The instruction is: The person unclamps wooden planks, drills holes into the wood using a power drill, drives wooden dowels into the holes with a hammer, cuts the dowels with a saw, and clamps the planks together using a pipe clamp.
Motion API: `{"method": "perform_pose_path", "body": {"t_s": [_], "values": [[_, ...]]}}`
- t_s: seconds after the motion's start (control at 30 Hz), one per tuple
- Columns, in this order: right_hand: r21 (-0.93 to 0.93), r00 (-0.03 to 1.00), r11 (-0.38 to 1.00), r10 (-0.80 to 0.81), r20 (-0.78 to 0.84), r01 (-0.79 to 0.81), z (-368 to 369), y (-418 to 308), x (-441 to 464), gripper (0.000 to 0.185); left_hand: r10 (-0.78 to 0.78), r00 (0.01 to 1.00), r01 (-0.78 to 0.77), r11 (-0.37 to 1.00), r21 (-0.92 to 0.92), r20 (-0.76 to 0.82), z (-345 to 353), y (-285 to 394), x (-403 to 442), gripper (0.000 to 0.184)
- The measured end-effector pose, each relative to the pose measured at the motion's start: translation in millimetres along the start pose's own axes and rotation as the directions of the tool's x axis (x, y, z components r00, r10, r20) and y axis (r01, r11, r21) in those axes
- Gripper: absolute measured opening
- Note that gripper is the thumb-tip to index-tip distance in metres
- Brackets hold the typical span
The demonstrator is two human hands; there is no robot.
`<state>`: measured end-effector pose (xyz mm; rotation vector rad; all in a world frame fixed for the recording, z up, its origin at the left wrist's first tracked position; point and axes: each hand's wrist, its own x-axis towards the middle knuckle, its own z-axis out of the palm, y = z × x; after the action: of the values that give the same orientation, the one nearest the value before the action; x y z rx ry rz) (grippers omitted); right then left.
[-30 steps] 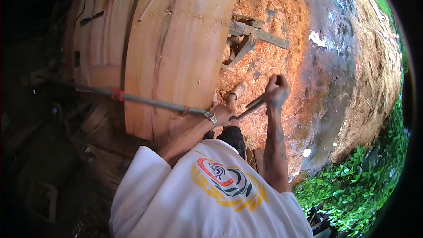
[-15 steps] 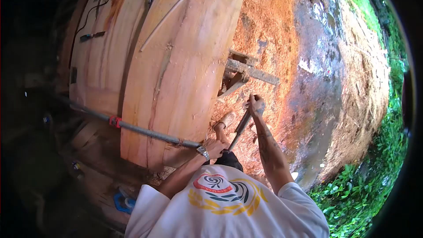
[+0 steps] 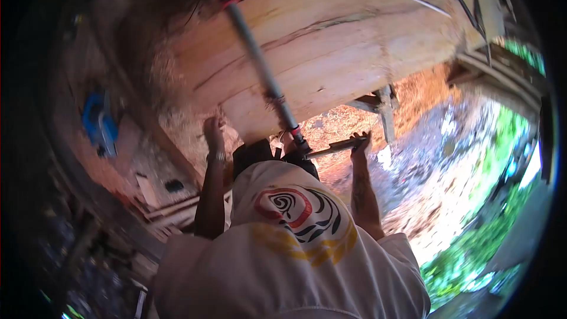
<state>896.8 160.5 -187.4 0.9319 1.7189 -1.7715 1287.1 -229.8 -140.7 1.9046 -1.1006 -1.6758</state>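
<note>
Apparently working the lever at the near end of the metal pipe crossing the board, with the right hand at its outer end, finger closure impossible to tell, and the left hand empty, unclenched. Calling, seemingly, for firm right-hand hold. Just beyond, a wooden support, possibly obstructive; well left, a blue tool.

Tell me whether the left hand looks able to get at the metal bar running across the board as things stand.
Probably yes: the left hand appears empty, and the metal bar runs uncovered across the board close by, with nothing seen standing between hand and bar.
</note>
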Motion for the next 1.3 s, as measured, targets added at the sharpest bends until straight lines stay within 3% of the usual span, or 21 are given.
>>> {"method": "perform_pose_path", "body": {"t_s": [0.07, 0.13, 0.2, 0.3, 0.43, 0.53, 0.57, 0.6, 0.67, 0.7, 0.73, 0.8, 0.83, 0.87, 0.9, 0.93, 1.0, 1.03, 1.13, 1.27, 1.3], "values": [[0.000, 0.997, 1.000, 0.025, 0.077, -0.025, 0.2, -5.2, -5.2, 0.061, -0.310, 0.919, 0.386, 0.836, -0.391, 0.245, 31.5, 32.7, -9.3, 0.045], [0.049, 0.988, 0.994, 0.091, 0.127, -0.098, 5.7, -19.8, -20.4, 0.063, -0.007, 0.934, 0.268, 0.673, -0.690, 0.356, 53.2, 3.9, 5.2, 0.057], [-0.017, 0.980, 0.993, 0.116, 0.161, -0.115, 12.5, -38.6, -49.4, 0.060, 0.040, 0.879, 0.347, 0.628, -0.697, 0.474, 47.2, 1.0, 15.0, 0.060], [-0.133, 0.973, 0.987, 0.111, 0.201, -0.085, -0.1, -41.6, -69.0, 0.059, 0.161, 0.883, 0.267, 0.598, -0.755, 0.440, 53.9, -17.5, 36.2, 0.055], [-0.217, 0.942, 0.973, 0.138, 0.306, -0.072, -18.8, -45.1, -89.8, 0.063, 0.156, 0.935, 0.156, 0.624, -0.766, 0.318, 58.4, 1.1, 21.0, 0.034], [-0.260, 0.931, 0.962, 0.173, 0.323, -0.089, -20.6, -38.8, -98.7, 0.069, 0.306, 0.907, 0.038, 0.625, -0.780, 0.290, 57.6, -1.4, 23.4, 0.034], [-0.287, 0.934, 0.956, 0.160, 0.320, -0.066, -20.2, -36.3, -97.8, 0.067, 0.272, 0.912, 0.124, 0.533, -0.837, 0.308, 61.2, -0.5, 20.6, 0.032], [-0.311, 0.936, 0.949, 0.147, 0.318, -0.043, -18.1, -34.0, -98.3, 0.066, 0.282, 0.920, 0.078, 0.549, -0.833, 0.272, 59.5, 0.7, 19.5, 0.032], [-0.380, 0.922, 0.923, 0.093, 0.376, 0.062, -18.7, -31.1, -99.0, 0.061, 0.302, 0.929, -0.003, 0.587, -0.810, 0.215, 62.3, -8.3, 28.9, 0.033], [-0.390, 0.904, 0.911, 0.046, 0.426, 0.137, -31.6, -24.0, -86.1, 0.061, 0.332, 0.933, -0.129, 0.665, -0.735, 0.137, 72.3, -47.4, 68.8, 0.036], [-0.379, 0.887, 0.898, -0.026, 0.461, 0.224, -50.8, -24.1, -71.0, 0.061, 0.307, 0.951, -0.186, 0.645, -0.741, 0.029, 71.2, -38.4, 53.4, 0.038], [-0.383, 0.805, 0.842, -0.097, 0.586, 0.380, -77.5, -22.3, -44.5, 0.055, 0.364, 0.932, -0.246, 0.633, -0.734, 0.002, 79.4, -54.7, 61.0, 0.040], [-0.362, 0.825, 0.854, -0.129, 0.550, 0.375, -83.8, -22.4, -37.8, 0.051, 0.339, 0.940, -0.216, 0.648, -0.730, 0.023, 76.8, -47.9, 58.3, 0.042], [-0.423, 0.933, 0.864, -0.133, 0.334, 0.275, -64.7, -30.8, -50.8, 0.054, 0.315, 0.948, -0.186, 0.663, -0.725, 0.045, 74.3, -41.8, 55.6, 0.044], [-0.467, 0.979, 0.860, -0.166, 0.119, 0.203, -39.5, -41.1, -74.1, 0.058, 0.289, 0.955, -0.155, 0.676, -0.720, 0.066, 71.3, -35.0, 51.4, 0.046], [-0.497, 0.967, 0.837, -0.256, 0.014, 0.229, -24.8, -45.0, -90.7, 0.058, 0.244, 0.965, -0.087, 0.635, -0.767, 0.093, 66.8, -13.7, 32.2, 0.051], [-0.704, 0.800, 0.549, -0.599, 0.043, 0.449, -48.3, -38.9, -43.0, 0.053, 0.227, 0.973, -0.116, 0.624, -0.773, 0.037, 60.0, 15.2, 1.3, 0.041], [-0.704, 0.669, 0.373, -0.718, 0.193, 0.604, -41.4, -45.9, -53.7, 0.045, 0.203, 0.978, -0.101, 0.632, -0.769, 0.039, 58.8, 20.7, -4.6, 0.040], [-0.689, 0.343, 0.006, -0.871, 0.353, 0.725, 0.7, -50.8, -91.4, 0.038, 0.179, 0.984, -0.129, 0.638, -0.759, -0.017, 60.2, 20.5, 1.2, 0.040], [-0.594, 0.362, -0.016, -0.780, 0.511, 0.805, 72.2, -46.5, -161.7, 0.033, 0.200, 0.979, -0.093, 0.596, -0.797, 0.036, 57.6, 10.9, 9.2, 0.046], [-0.601, 0.330, -0.104, -0.756, 0.566, 0.793, 81.1, -39.9, -158.4, 0.030, 0.188, 0.972, 0.006, 0.591, -0.807, 0.145, 54.1, 8.9, 14.3, 0.048]]}}
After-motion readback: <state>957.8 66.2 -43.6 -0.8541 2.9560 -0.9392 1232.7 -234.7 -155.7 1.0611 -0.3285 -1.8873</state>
